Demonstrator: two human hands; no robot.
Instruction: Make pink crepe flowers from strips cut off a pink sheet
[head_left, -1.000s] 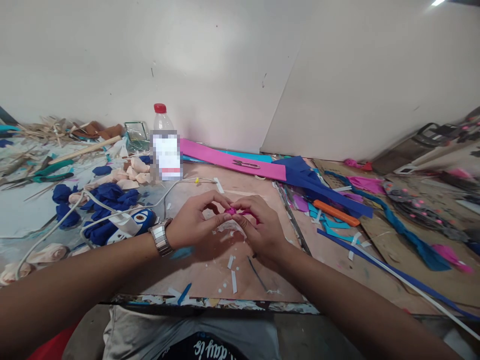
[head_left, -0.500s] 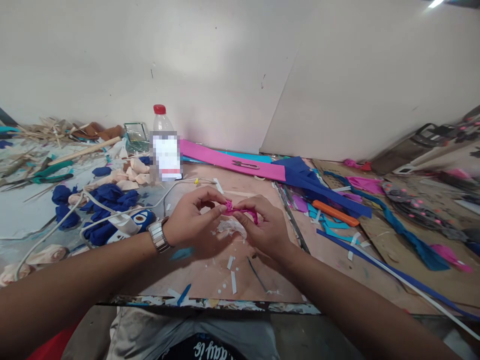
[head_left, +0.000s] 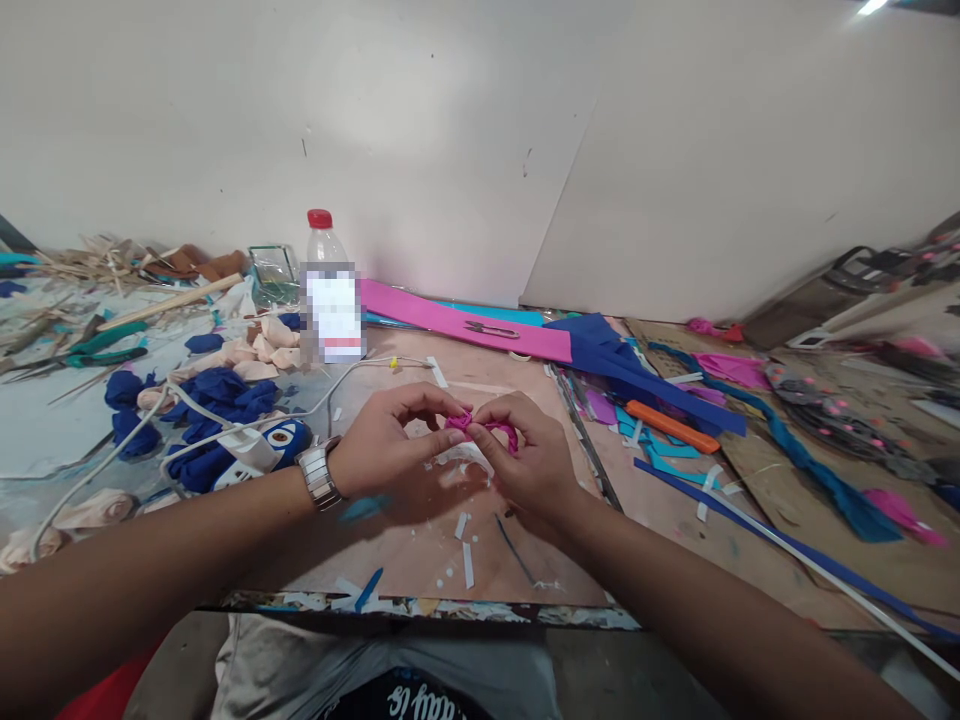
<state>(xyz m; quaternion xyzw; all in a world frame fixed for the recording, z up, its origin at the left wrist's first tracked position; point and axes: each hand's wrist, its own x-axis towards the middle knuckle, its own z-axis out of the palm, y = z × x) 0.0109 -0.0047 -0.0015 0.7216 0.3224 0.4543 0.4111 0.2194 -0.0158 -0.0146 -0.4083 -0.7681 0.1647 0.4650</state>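
Note:
A small piece of magenta fabric [head_left: 458, 422], twisted and bunched, is held between both hands above the middle of the table. My left hand [head_left: 397, 432], with a metal watch [head_left: 319, 476] on its wrist, pinches the rolled end between thumb and fingers. From the other side my right hand [head_left: 531, 450] grips the same piece, and a twisted strip of it loops under the fingers. Beneath the hands, a whitish, crumpled film [head_left: 466, 456] lies on the table. The exact contact of the fingertips is partly hidden.
A bottle [head_left: 322, 240] and a phone [head_left: 334, 315] stand at the back. Thread snips [head_left: 491, 329] lie on a pink fabric strip [head_left: 420, 313]. Left are a power strip [head_left: 255, 465], a cable and blue fabric rolls [head_left: 217, 395]; right, an orange cutter [head_left: 671, 427].
The fingers of both hands have shifted slightly on the magenta fabric, with the left thumb moving a little right and the hands drawing closer together. Everything on the table stays put.

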